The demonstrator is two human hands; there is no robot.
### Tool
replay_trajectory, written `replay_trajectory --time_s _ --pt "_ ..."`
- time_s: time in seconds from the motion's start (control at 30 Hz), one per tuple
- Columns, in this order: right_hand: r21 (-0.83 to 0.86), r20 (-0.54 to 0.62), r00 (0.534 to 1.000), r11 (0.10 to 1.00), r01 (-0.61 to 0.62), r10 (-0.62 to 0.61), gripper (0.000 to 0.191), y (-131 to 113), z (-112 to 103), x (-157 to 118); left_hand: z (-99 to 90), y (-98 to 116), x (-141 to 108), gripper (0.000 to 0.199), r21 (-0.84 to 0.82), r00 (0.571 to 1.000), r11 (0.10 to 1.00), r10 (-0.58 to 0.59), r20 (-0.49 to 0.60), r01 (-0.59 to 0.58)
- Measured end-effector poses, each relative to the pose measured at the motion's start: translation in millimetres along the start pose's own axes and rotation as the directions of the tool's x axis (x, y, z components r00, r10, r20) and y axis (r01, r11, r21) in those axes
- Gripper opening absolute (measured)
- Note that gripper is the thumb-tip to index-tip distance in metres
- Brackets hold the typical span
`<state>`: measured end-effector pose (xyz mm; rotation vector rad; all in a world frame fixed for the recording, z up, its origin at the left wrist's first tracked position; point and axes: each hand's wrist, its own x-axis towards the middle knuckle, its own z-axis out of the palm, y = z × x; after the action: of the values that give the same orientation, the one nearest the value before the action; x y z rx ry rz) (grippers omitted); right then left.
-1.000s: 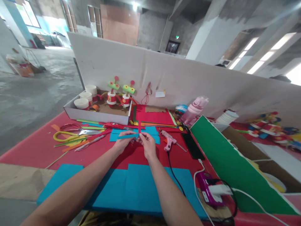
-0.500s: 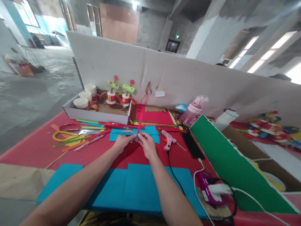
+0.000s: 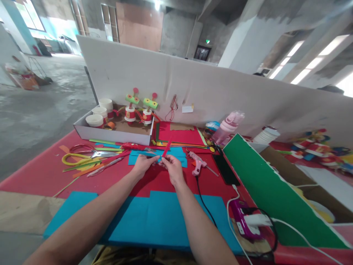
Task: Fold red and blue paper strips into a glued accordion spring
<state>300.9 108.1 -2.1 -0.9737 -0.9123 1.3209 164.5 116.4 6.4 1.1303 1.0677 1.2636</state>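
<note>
A red paper strip (image 3: 167,147) and a blue paper strip (image 3: 150,154) meet between my fingertips, over the middle of the table. My left hand (image 3: 144,165) pinches the blue strip near where the two join. From the other side, my right hand (image 3: 172,165) pinches the same joint, with the red strip rising away from its fingers. Fingertips partly hide the joint. Beneath the hands lies a blue sheet (image 3: 180,158). To the right rests a pink glue gun (image 3: 197,162), its cord running toward the front.
Left of my hands are scissors (image 3: 79,155), loose paper strips and a pen (image 3: 104,167). A white box (image 3: 116,137) behind holds paper cups and two small figures. A phone (image 3: 225,169), purple power strip (image 3: 246,221) and green board (image 3: 275,195) are on the right.
The red strip has tilted to the right and looks shorter from here. Both hands stay almost in place, still pinching the strips' joint.
</note>
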Motion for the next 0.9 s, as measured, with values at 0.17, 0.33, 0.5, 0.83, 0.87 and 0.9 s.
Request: replay_trajectory --time_s 0.17,0.33,0.5,0.83,0.87,0.9 --pt "-0.007 -0.026 1.0 1.0 -0.011 0.011 0.026 -0.9 -0.6 -0.1 -2.5 -2.6 3.0 0.03 -0.013 1.0 1.0 -0.004 0.01 0.004" --pt "0.085 -0.071 0.997 0.996 -0.004 0.01 0.027 -2.8 0.3 0.3 -4.1 -0.6 6.7 0.029 -0.07 1.0 0.997 0.013 0.001 -0.013" --pt "0.156 -0.061 0.997 0.987 -0.037 0.047 0.029 -3.1 2.2 -0.6 -1.7 2.2 3.9 0.03 -0.064 0.996 0.998 0.025 0.084 -0.02" --pt "0.139 -0.002 0.995 0.986 -0.097 0.098 0.028 0.4 6.1 -3.4 -0.6 -0.8 2.4 0.028 -0.088 0.995 0.996 0.008 0.098 0.001" --pt "0.15 0.003 0.995 0.984 -0.095 0.096 0.028 0.0 7.1 -3.8 -0.6 -1.1 2.7 0.029 -0.096 0.995 0.995 -0.002 0.101 0.012" --pt "0.159 0.006 0.996 0.983 -0.091 0.091 0.029 -0.5 8.2 -4.2 -0.6 -1.3 2.9 0.029 -0.102 0.994 0.995 -0.009 0.108 0.02"
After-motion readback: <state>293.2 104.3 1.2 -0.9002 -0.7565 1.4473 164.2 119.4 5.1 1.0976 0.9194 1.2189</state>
